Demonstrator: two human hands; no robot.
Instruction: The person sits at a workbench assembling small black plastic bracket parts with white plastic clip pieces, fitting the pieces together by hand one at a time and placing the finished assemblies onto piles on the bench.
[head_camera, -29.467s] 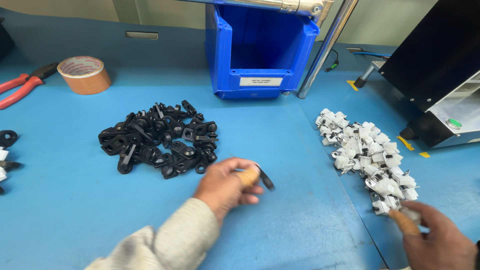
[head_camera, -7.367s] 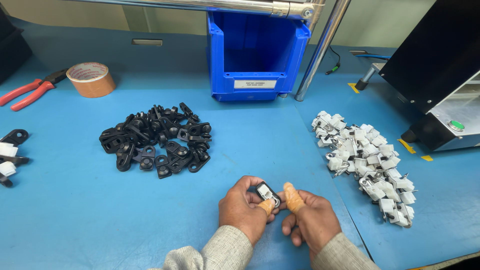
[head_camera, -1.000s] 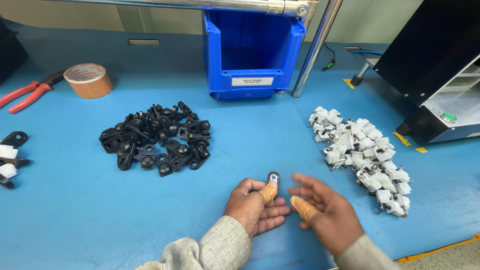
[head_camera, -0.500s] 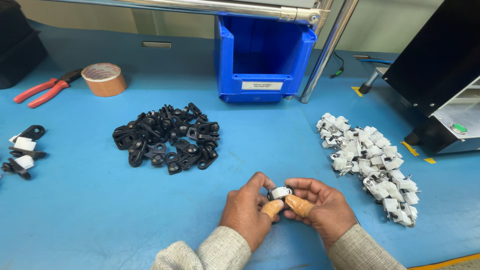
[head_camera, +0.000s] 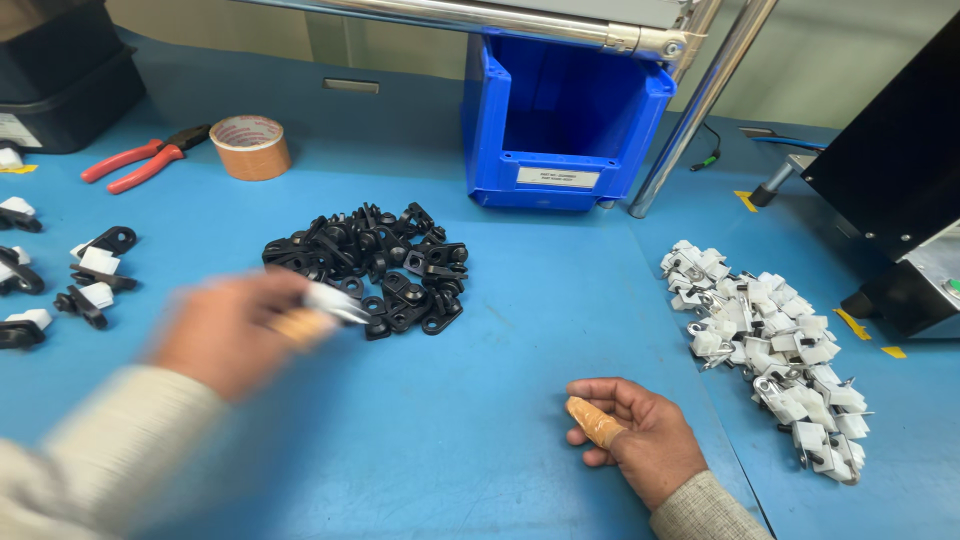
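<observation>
The left hand (head_camera: 235, 335) has swung away leftward, blurred, pinching the joined white-and-black clip (head_camera: 335, 303) beside the black pile (head_camera: 370, 265). The right hand (head_camera: 640, 440) has let go, resting loosely curled and empty, white pile (head_camera: 765, 335) beyond it.

The table (head_camera: 520, 420) is plain blue, and so is the bin (head_camera: 560, 120), a deeper shade with a white label. One heap of clips (head_camera: 375, 265) is black, the other heap (head_camera: 770, 345) white. The tape roll (head_camera: 250, 147) is tan, the pliers (head_camera: 140, 163) red-handled, both sleeves beige.
</observation>
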